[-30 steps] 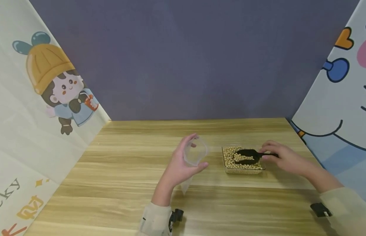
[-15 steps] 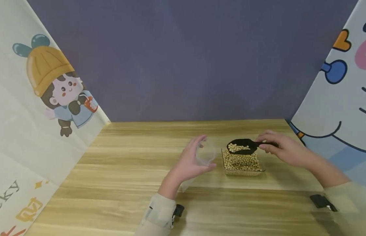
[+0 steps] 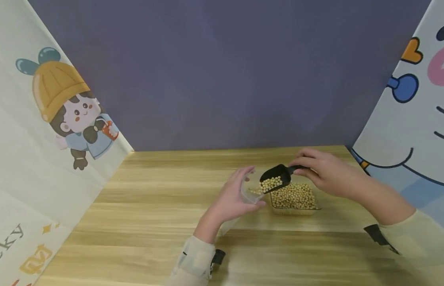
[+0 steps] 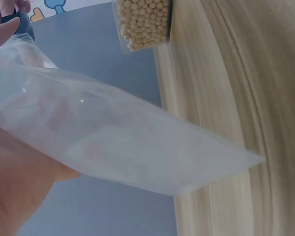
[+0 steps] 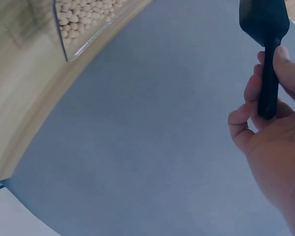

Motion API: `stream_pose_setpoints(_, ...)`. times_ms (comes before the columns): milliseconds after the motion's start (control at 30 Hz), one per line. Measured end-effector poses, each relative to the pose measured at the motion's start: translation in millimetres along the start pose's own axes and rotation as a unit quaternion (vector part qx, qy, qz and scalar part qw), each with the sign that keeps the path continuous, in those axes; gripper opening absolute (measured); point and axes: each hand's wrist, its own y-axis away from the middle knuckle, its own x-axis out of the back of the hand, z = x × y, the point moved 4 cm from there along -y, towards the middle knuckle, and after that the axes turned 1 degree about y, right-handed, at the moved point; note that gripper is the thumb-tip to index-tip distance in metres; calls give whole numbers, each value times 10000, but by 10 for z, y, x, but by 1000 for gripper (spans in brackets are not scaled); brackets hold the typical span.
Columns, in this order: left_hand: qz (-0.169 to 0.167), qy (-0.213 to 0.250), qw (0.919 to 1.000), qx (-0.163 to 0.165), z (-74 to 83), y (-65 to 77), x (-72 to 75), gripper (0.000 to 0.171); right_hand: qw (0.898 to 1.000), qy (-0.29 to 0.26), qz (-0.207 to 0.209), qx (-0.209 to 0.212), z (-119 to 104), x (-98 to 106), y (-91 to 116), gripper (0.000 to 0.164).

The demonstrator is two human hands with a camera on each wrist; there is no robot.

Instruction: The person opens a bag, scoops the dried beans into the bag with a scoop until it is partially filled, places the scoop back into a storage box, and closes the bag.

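Observation:
My left hand [image 3: 230,198] grips a clear plastic bag [image 4: 123,132] near its mouth, thumb and fingers curled round the rim and holding it wide. The bag's body hangs down to a pointed corner in the left wrist view. A black scoop [image 3: 279,174] is pinched by its handle in my right hand [image 3: 325,171]. Its lip tilts over the bag's mouth, and soybeans [image 3: 270,184] slide off it into the opening. Below and to the right, a clear rectangular container [image 3: 295,211] of soybeans stands on the table, touched by neither hand.
The wood-grain table [image 3: 146,222] runs back to a dark grey-blue panel [image 3: 214,75]. White cartoon-printed panels, one on the left [image 3: 21,159] and one on the right [image 3: 379,131], flank the table.
The loaded scoop has risen out of the container, moved left and tipped at the bag, with beans now pouring. My left hand has shifted right toward the container with the bag.

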Motion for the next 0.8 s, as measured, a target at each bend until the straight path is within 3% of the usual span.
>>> stream_pose_setpoints(167,4,80,9999,-85,-6,-14,-20,105,9996,92,189,210,-18,19,-25,17)
stream_pose_setpoints(333,15,135,9999,-75,-8,-22,-7,104,9994,-57,186,-292,67,39,57,24)
stream_pose_setpoints(567,97,87,9999,90,-38,2,43,104,9928,139,112,-1186,415,-8,512,27)
stream_pose_setpoints(800,176,211,9996,-50,-33,0,82,103,9917,894,-26,-929,667,-129,890,15)
